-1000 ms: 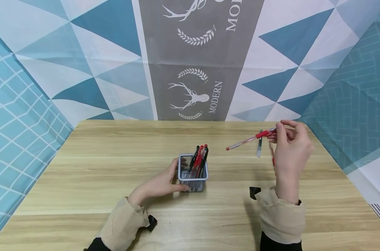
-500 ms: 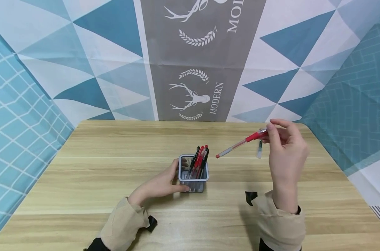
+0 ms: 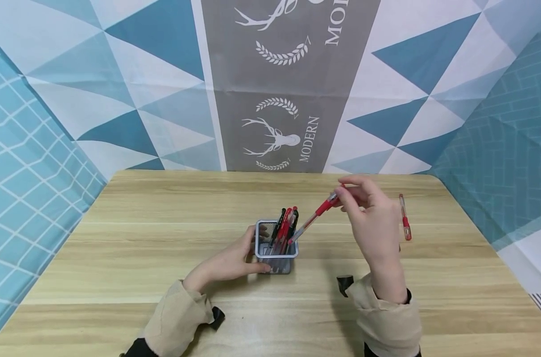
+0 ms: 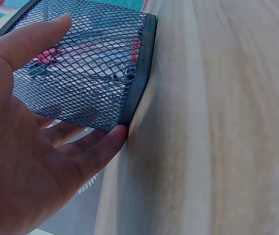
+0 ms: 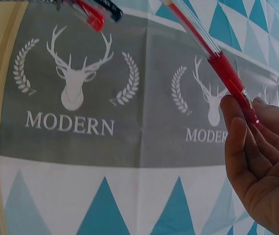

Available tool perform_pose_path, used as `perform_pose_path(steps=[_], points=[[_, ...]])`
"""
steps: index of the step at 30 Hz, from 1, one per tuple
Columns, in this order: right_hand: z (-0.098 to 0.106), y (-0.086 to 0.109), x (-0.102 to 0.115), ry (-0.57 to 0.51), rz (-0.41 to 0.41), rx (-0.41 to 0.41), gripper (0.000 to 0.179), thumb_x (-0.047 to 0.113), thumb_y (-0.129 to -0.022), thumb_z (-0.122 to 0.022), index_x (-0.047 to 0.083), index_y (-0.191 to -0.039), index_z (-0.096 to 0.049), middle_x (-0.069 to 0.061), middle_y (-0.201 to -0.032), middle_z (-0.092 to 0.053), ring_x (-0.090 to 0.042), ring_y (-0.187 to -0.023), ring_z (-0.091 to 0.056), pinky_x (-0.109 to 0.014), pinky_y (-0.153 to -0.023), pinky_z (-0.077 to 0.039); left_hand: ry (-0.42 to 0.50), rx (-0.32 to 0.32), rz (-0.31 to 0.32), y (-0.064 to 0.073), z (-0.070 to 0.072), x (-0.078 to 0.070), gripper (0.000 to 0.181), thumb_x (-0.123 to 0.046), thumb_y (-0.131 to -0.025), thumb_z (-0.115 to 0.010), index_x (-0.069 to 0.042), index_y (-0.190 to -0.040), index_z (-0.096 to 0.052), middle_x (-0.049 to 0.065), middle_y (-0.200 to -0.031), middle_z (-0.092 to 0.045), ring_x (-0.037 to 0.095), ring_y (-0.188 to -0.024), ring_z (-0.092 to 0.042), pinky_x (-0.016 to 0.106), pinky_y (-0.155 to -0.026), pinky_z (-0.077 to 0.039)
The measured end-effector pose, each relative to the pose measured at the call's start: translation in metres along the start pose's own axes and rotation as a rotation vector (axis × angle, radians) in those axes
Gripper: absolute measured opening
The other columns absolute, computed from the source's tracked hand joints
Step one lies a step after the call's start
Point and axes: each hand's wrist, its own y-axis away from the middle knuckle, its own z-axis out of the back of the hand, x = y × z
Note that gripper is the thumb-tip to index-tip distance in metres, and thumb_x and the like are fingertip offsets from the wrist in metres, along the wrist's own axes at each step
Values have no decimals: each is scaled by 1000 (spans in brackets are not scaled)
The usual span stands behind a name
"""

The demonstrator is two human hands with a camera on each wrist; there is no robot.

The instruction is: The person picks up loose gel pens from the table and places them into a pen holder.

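A silver mesh pen holder [image 3: 276, 256] stands upright on the table. My left hand [image 3: 225, 261] grips it from the left; in the left wrist view the thumb and fingers lie on different sides of the mesh [image 4: 81, 73]. Several black and red pens [image 3: 284, 225] lean inside it. My right hand [image 3: 375, 223] pinches a red gel pen [image 3: 324, 207] by its cap end, the pen slanting down to the left. Its lower tip overlaps the holder's right side in the head view; I cannot tell whether it is inside. The right wrist view shows thumb and fingertips on the red cap [image 5: 227, 78].
Another red pen [image 3: 405, 218] lies on the wooden table [image 3: 163, 198] to the right of my right hand. A patterned cloth backdrop [image 3: 270, 89] rises behind the table's far edge.
My right hand has moved left with the red pen, bringing its tip to the holder and tilting it steeper. The lying red pen has come into full view; a green-capped pen is now hidden.
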Motion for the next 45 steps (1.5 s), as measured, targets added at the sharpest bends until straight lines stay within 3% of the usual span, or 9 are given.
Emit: perform_pose_path(steps=[6,11,21,32,45], points=[[-20,4,7,26,83,110,19,15,-84,-64,8,-102,-64,-3,-81,-70,-9,-69,-65,-16,-58,-51,16,-4,-4,0,0,0,90,-30,-74,-73,-22,-139,-12,3,-118,-52,14,-106,-53,39,-99,-37],[-32,8,10,9,84,189,20,16,-85,-64,9,-103,-62,0,-81,-69,-6,-70,-64,-22,-58,-53,17,-5,-17,0,0,1,90,-30,-74,-73,-23,-140,-12,3,-116,-52,13,-105,-53,38,-98,-38],[-53,14,12,-9,157,225,16,13,-82,-67,8,-97,-62,-1,-78,-68,-7,-66,-63,-21,-61,-52,22,-18,-11,2,-2,2,90,-32,-74,-73,-24,-139,-12,2,-121,-50,16,-112,-50,41,-101,-36],[-68,17,6,2,107,278,14,13,-81,-68,9,-89,-57,-2,-76,-70,-5,-60,-61,-18,-53,-49,23,-10,-21,2,-1,2,89,-29,-75,-73,-21,-140,-12,5,-127,-47,17,-116,-48,41,-102,-35],[-78,19,3,11,107,305,15,11,-79,-69,8,-89,-58,-5,-80,-70,-11,-68,-65,-21,-59,-53,34,-3,-20,0,-1,1,86,-28,-75,-73,-21,-138,-15,4,-125,-48,16,-115,-48,40,-102,-35]])
